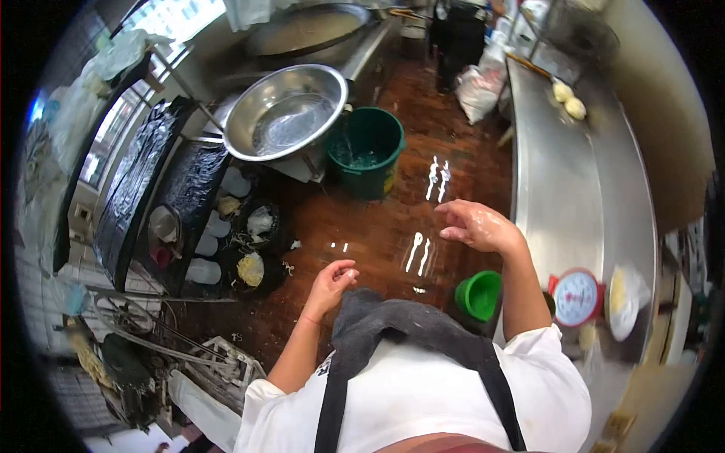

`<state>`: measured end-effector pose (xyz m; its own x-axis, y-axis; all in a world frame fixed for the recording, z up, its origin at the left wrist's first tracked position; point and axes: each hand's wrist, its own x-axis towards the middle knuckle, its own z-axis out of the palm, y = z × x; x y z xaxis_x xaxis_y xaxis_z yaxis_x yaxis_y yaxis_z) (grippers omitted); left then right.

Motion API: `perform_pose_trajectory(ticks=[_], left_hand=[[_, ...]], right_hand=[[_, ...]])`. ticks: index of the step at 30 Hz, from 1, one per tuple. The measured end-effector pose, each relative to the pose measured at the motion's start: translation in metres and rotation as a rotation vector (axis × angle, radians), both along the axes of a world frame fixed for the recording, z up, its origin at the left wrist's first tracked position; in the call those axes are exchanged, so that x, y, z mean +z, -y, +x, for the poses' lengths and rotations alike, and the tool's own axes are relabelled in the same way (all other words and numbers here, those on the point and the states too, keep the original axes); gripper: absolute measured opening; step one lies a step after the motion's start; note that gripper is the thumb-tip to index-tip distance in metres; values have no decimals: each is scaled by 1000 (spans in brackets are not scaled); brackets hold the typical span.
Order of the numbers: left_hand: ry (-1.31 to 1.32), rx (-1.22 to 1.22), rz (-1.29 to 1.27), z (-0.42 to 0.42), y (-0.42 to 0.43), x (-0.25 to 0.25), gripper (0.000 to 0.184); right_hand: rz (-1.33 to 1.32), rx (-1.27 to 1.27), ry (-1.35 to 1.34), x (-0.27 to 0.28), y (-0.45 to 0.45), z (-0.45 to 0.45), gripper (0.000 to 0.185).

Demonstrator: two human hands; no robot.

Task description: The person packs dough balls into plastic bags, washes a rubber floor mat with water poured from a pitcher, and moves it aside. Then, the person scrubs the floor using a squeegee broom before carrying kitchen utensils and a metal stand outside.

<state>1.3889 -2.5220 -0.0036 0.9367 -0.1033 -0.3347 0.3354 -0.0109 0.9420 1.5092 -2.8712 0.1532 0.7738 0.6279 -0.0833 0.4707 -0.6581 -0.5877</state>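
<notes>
My left hand (pixel 331 287) hangs over the brown floor in front of the dark apron (pixel 411 317), its fingers loosely bent and apart, holding nothing. On the other side, my right hand (pixel 477 226) is held out near the edge of the steel counter (pixel 559 189). White smears cover its back, and its loosely stretched fingers are apart with nothing in them. Below it stands a bright green bucket (pixel 478 295). Ahead, between the two hands, is a dark green bin (pixel 367 151) with water in it. A large steel basin (pixel 286 112) sits up beside that bin.
On the counter are two pale dough-like lumps (pixel 569 100), a red-rimmed dial scale (pixel 576 297) and a bowl in plastic (pixel 626 302). Black-wrapped shelves (pixel 192 181) stand left. A big wok (pixel 310 34) lies at the back. The wet floor (pixel 393 249) reflects light.
</notes>
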Motion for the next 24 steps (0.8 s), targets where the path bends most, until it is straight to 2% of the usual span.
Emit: perform_pose_trajectory(ticks=[4,7,10,16,18,20,22,24], left_hand=[[0,38,-16,56,-23,-19,33],[57,94,-3,114,-51,-27,34],[89,156,-18,182,-82,-19,35],[208,99,72,306,-112,-1,33],[257,65,147,336,-114,25,33],[227,92,142,362,-116,53,35],[235,128,152,386,-119,61,36],[276,248,82,409,-123,56,34]], right_hand=[[48,139,5,9,-71,93,45],[81,230,104,17,-121,157,43],[28,240,132,36,-165,218,41],[365,142,236,50,-232,336,21],[411,153,144,56,-264,382,22],[503,187,-27,56,-305,436,32],[590,257,126,50,-353,502,46],[716,224,35,60,-402,561,57]])
